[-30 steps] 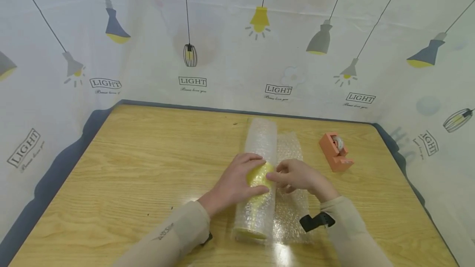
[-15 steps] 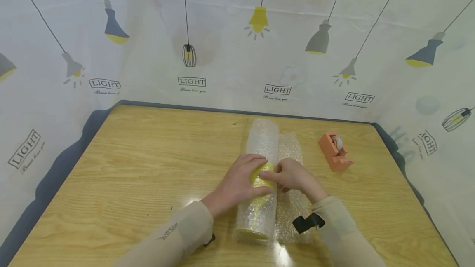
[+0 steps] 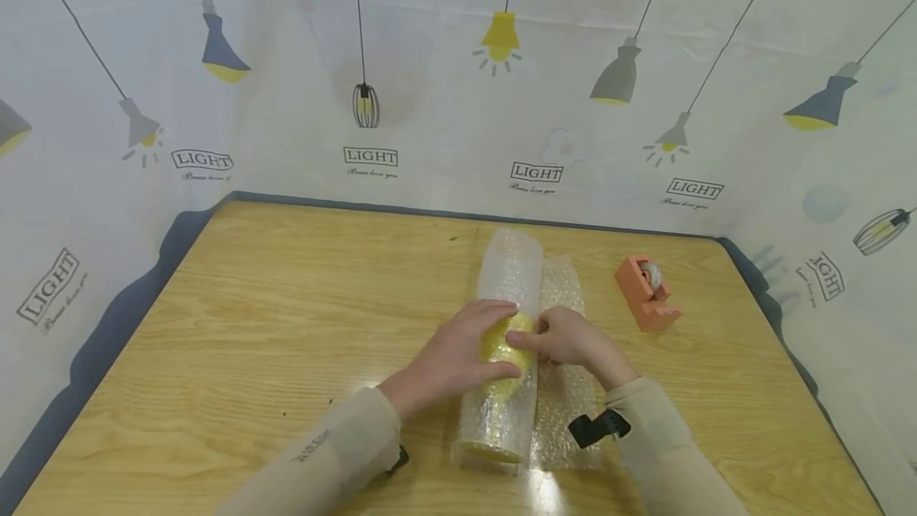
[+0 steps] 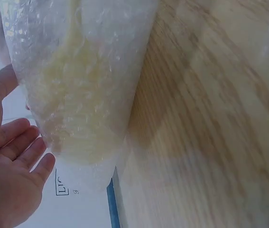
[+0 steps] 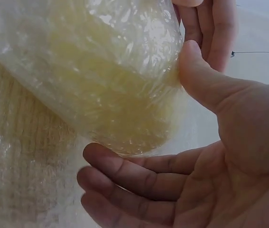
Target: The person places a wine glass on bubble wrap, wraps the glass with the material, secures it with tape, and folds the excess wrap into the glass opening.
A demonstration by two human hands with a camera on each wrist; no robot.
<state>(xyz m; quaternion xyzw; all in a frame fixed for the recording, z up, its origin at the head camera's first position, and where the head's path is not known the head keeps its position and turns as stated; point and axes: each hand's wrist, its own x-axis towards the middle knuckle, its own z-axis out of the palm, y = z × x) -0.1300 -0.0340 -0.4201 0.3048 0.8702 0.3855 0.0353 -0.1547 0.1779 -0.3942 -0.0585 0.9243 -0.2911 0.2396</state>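
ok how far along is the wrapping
Done: bubble wrap already looks rolled around the yellow object. In hand: the left hand and right hand touch that roll. Remaining, probably: rolling up the loose flap beside it, then perhaps taping, since the tape dispenser stands untouched.

Counting one bubble-wrap roll, two hands touching it, two sleeves flanking it, one tape dispenser to its right, one table beneath it
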